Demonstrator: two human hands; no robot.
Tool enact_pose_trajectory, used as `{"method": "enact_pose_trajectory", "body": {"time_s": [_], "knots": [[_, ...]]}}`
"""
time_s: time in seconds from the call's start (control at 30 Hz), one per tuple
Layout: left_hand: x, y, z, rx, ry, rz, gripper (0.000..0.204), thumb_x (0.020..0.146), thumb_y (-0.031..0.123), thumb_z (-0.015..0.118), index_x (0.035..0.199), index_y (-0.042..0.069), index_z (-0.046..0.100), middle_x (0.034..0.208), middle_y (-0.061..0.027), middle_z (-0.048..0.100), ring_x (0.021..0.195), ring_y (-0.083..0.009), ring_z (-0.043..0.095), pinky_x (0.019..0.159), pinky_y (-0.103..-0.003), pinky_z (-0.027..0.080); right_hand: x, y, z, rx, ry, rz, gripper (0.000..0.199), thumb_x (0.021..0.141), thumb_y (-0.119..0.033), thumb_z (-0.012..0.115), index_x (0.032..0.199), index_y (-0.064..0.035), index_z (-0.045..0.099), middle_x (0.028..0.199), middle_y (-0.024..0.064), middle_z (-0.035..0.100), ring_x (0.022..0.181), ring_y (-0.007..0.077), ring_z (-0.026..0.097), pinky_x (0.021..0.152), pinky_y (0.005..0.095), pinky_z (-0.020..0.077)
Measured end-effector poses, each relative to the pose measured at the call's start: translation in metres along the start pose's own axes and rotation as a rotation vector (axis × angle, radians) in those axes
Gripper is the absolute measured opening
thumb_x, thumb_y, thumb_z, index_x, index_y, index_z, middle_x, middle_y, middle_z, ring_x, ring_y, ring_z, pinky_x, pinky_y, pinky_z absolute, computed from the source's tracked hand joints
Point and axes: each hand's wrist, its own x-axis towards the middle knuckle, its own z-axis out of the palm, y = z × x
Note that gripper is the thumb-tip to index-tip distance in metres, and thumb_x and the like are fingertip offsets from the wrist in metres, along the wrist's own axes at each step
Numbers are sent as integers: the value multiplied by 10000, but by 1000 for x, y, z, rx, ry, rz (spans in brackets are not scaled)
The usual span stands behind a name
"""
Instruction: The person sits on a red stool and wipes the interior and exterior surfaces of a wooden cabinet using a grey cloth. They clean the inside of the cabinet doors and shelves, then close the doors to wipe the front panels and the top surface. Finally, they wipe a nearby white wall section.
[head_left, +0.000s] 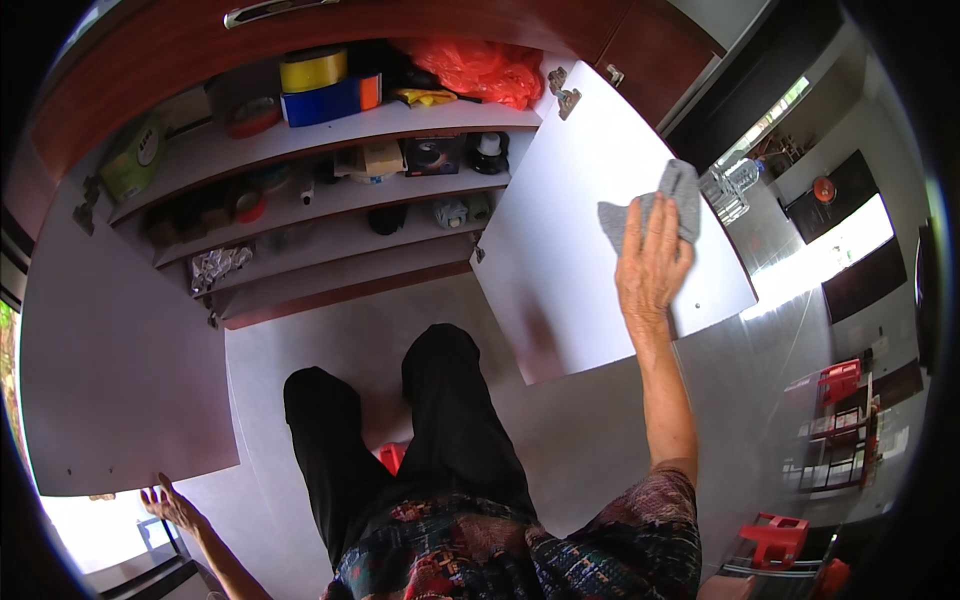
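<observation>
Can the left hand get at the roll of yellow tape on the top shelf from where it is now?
Probably not as it stands: the left hand sits at the lower edge of the open white left door, which stands between it and the yellow tape roll.

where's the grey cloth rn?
Head view, upper right: the grey cloth is under the right hand, pressed against the open right cabinet door's white inner face.

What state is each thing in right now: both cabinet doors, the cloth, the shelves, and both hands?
Right cabinet door: swung open, white inner face showing.
Left cabinet door: swung open.
Grey cloth: crumpled, pressed flat against the right door.
Right hand: fingers spread over the cloth.
Left hand: open, fingers touching the left door's lower edge.
Shelves: stocked with tape rolls, boxes and a red bag.
</observation>
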Motion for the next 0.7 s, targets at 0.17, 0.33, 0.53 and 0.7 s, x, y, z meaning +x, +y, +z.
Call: {"method": "enact_pose_trajectory", "body": {"time_s": [0.17,0.33,0.53,0.7], "knots": [[-44,-43,2,150,143,-4,648,796,404,670,1207,-26,411,1151,-161,426,1028,-264,442,824,-378,431,-11,-56,54,201,-32,-217,313,796,-79,543,1100,-14,575,1217,194,528,1194,295,445,916,402,324],[-83,5,55,-207,-283,101,337,874,169,581,1150,15,463,1078,-83,508,925,-188,490,791,-312,433,-66,-96,99,217,-366,-531,327,806,-149,526,1110,-41,583,1237,167,516,1238,274,384,906,416,328],[-93,106,183,-374,-551,212,201,849,54,559,1044,20,532,963,-61,547,889,-144,527,759,-260,444,32,-69,85,199,-117,-331,370,773,-98,527,1136,-38,565,1240,183,503,1229,282,402,841,384,358],[-162,210,259,-629,-934,135,155,851,63,569,1003,37,550,933,-36,567,868,-115,541,745,-236,443,128,-38,69,-109,139,-43,328,827,-148,518,1150,-101,560,1214,137,533,1220,259,418,893,389,310]]}}
